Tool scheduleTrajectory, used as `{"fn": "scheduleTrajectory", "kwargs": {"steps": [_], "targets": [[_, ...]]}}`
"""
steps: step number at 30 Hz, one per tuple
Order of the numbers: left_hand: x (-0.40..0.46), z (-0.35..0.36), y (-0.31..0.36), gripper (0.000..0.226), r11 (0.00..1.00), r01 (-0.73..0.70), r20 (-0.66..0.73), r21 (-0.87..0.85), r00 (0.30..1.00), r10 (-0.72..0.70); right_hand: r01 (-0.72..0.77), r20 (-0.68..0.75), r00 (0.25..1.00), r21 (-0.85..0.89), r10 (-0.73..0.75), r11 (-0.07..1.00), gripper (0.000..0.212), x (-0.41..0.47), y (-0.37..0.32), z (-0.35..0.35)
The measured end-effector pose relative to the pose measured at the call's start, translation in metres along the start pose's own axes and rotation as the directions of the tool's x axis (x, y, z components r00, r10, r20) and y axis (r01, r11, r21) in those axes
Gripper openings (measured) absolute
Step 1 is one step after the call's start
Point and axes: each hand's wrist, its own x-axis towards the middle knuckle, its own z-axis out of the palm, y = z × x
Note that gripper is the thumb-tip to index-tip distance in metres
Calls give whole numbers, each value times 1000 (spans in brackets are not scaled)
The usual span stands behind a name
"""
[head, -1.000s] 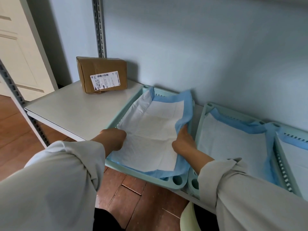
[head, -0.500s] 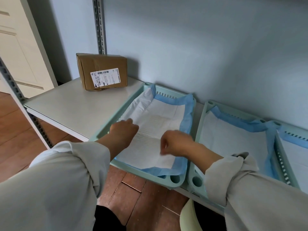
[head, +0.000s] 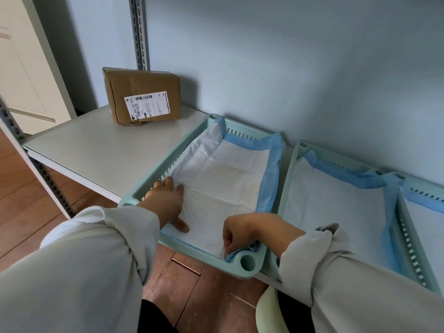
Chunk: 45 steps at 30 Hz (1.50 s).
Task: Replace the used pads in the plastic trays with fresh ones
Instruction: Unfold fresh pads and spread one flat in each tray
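Pad (head: 223,183), white with a blue border, lies inside the left-most pale green tray (head: 247,261), which sits on the grey shelf (head: 96,150) and overhangs its near edge. The blue border climbs the tray's far and right walls, and the white middle shows fold creases. The left hand (head: 167,200) rests flat on the pad beside the tray's left wall, fingers straight and spread, thumb stretched toward the near rim. The right hand (head: 236,233) is at the tray's near right corner, its fingers curled and pinching the bunched blue corner of the pad just beside the round hole in the rim. Both arms wear pale, loose sleeves.

To the right, touching or just beside it, a second tray (head: 294,162) holds its own blue-bordered pad (head: 336,212), and part of a third tray (head: 427,195) shows at the right edge. A taped cardboard parcel (head: 141,94) with a white label stands far left on the shelf near the blue wall (head: 288,56), in front of a slotted metal upright (head: 139,32). Wooden floor (head: 24,188) shows below.
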Motion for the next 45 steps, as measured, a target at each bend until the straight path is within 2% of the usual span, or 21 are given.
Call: {"fn": "scheduleTrajectory", "kwargs": {"steps": [3,5,7,9,11,14,17,19,20,22,24,25,27,31,33,35,36,38,40,42,45], "targets": [[-1,2,2,130,1000,7,24,-4,1000,-6,0,32,999,-117,4,993,31,-5,-6,-7],[2,-4,3,132,999,37,78,-9,996,-36,-8,-8,1000,-192,6,981,37,-8,-8,-12],[7,-14,9,124,999,53,84,-3,995,-53,-47,-153,988,-202,15,978,38,-7,-6,-14],[15,-19,21,98,999,-2,-44,-40,999,1,-61,-350,936,-100,22,993,38,2,-5,-13],[26,-16,32,83,988,-87,-146,-130,987,68,-38,-460,888,-19,25,999,43,12,-4,-8],[40,-4,34,99,971,-73,-79,-227,995,56,-132,-475,875,-38,98,991,47,20,6,-2],[46,-3,27,118,980,-9,32,-200,999,16,-286,-412,891,-186,189,940,50,23,18,-4],[49,-13,31,121,989,13,75,-150,997,-1,-294,-382,905,-242,188,925,50,26,17,-13],[54,-21,35,114,992,13,40,-126,999,-8,-282,-398,900,-224,176,933,48,29,17,-21],[66,-37,43,81,993,-51,-153,-107,988,35,-212,-485,864,-109,135,971,47,37,17,-35],[84,-47,51,52,977,-169,-337,-132,934,116,-115,-518,849,13,106,993,56,50,22,-45],[94,-50,55,47,961,-229,-371,-153,915,159,-89,-495,863,55,105,994,60,59,26,-48],[108,-49,56,58,945,-279,-334,-171,919,211,-110,-416,898,100,142,989,66,74,36,-48],[123,-33,35,104,967,-97,-129,-235,989,68,-312,-291,885,208,363,927,95,89,61,-43],[126,-34,34,114,975,-48,-89,-215,996,30,-367,-259,872,213,414,906,102,88,65,-45],[129,-43,39,105,989,-31,-129,-145,992,12,-349,-292,873,188,392,918,97,91,64,-50],[132,-48,41,91,991,-52,-206,-120,978,26,-300,-342,876,165,340,939,92,96,64,-53],[141,-54,47,60,985,-138,-395,-100,914,87,-167,-430,880,118,202,979,80,105,63,-60],[156,-56,53,51,965,-251,-471,-78,862,186,-86,-448,885,102,123,991,74,117,62,-66],[170,-58,50,65,953,-294,-398,-79,885,240,-59,-427,899,110,101,992,76,128,68,-72],[187,-59,35,106,963,-168,-208,-213,970,123,-175,-396,884,211,248,962,87,136,88,-74]]}}
